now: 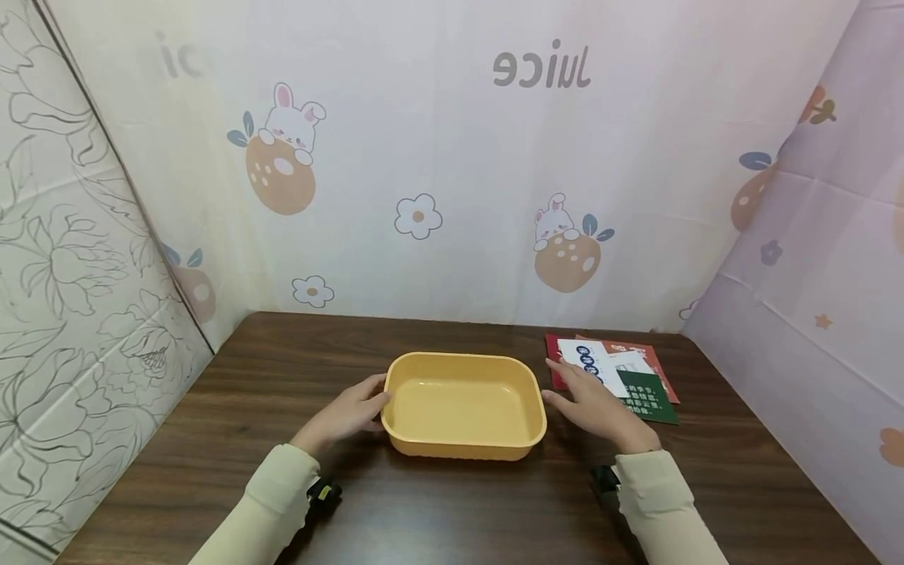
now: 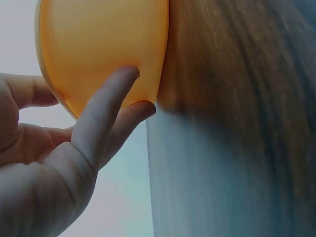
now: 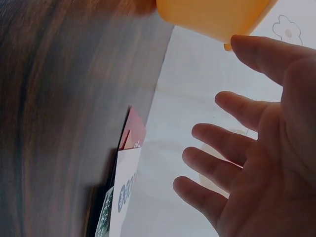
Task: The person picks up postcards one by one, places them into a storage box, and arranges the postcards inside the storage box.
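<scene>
From my seat at the feeds, the largest thing is the pale printed curtain [image 1: 424, 118], hung as a backdrop, I suppose to screen off the working space. Below it spreads a dark wood-grained table [image 1: 438, 510], and on or just over it, open side up, is the yellow bin [image 1: 455, 392]; I cannot tell whether its base bears fully on the wood. It sits between the two hands with its long side toward the wearer, which I judge puts a short end within easy reach of each. To the right of the bin, apart from it, a fanned pile of paper cards [image 1: 646, 396] overlaps loosely, set aside, I would guess, so the bin does not sit on them. At the bin's left end, the left hand [image 1: 349, 412] has the wall and rim between thumb and fingers, a grip that should stop the bin sliding or tipping. At the opposite end of the bin, the right hand [image 1: 593, 400] is spread, fingers apart and holding nothing; its thumb is at or just beside the bin's wall, and I cannot make out contact. I read that spread as room to take the bin's end. Smallest, nearer the wearer than the bin, is the black wrist device [image 1: 325, 494] by the left sleeve.
</scene>
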Available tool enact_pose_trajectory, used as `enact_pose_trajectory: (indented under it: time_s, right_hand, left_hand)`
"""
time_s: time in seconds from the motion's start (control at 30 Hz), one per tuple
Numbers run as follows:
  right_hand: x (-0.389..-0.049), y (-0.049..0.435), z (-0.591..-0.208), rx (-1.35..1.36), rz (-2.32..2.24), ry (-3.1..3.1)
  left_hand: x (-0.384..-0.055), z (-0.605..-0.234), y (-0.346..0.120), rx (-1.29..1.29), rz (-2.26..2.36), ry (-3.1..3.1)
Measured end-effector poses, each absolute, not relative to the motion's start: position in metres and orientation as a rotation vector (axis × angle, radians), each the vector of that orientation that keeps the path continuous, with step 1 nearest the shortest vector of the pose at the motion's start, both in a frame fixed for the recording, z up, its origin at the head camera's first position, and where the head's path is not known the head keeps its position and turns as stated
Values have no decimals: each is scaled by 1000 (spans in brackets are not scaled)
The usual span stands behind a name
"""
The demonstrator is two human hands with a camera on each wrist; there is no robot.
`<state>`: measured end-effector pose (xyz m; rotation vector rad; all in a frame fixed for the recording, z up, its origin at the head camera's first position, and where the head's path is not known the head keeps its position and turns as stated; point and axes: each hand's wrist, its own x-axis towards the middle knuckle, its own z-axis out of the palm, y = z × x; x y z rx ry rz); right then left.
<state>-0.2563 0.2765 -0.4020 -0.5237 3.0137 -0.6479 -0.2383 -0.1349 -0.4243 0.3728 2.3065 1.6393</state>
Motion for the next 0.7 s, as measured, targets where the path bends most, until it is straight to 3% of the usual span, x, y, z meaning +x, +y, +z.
enact_pose_trajectory:
  time_s: [0.7]
  right_hand:
    - [-274, 292, -414, -421, -623, 3122]
  left_hand:
    - [-237, -424, -134, 418, 1584, 2434]
